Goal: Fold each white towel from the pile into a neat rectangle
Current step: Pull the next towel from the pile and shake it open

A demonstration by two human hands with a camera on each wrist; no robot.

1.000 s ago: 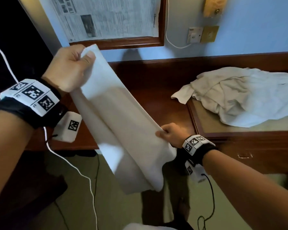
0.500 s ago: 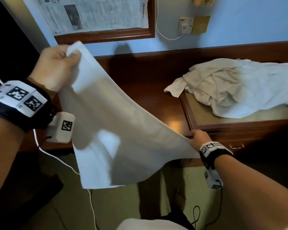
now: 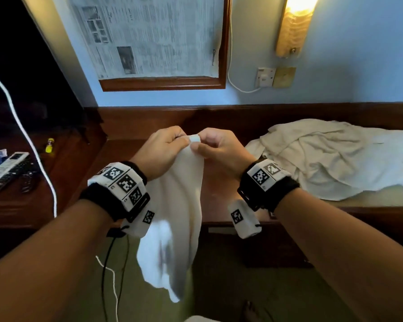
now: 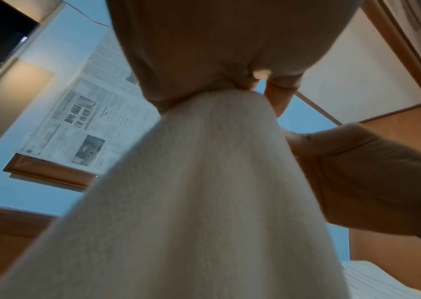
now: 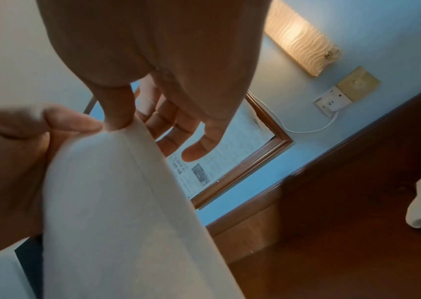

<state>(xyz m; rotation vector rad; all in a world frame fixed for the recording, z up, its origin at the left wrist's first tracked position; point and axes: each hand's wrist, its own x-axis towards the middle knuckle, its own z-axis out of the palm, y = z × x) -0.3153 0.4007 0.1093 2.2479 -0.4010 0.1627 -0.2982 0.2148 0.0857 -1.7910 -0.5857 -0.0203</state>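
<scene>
I see my left hand (image 3: 159,151) and my right hand (image 3: 215,148) meet above the desk (image 3: 116,156), and both pinch the top corners of one white towel (image 3: 177,219), which hangs down between my wrists. The pile (image 3: 335,156) of other towels lies on the desk, at my right.

framed newspaper (image 3: 149,38), wall lamp (image 3: 293,24), remote (image 3: 8,164)
</scene>
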